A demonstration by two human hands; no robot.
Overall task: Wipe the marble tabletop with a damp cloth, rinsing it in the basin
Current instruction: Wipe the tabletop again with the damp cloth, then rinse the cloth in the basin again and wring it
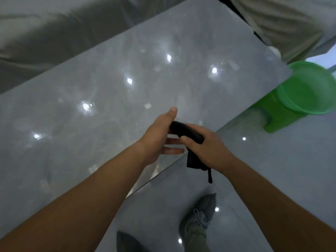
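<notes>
Two hands meet above the near edge of the marble tabletop (127, 70) in our head view. Our R hand (205, 148) grips the dark cloth (187, 131), fingers curled round it, one end hanging below. Our L hand (158, 137) is wide: fingers straight, thumb up, cloth's other end vs. its palm. Green basin (309, 88) sits far right, beyond the table's right end, well apart from the cloth.

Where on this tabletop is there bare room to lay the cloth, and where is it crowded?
The marble tabletop shows bare from the covered furniture to its near edge. Only the near edge is crowded, where the right hand grips the cloth beside the left hand. The green basin stands off its right end.
</notes>
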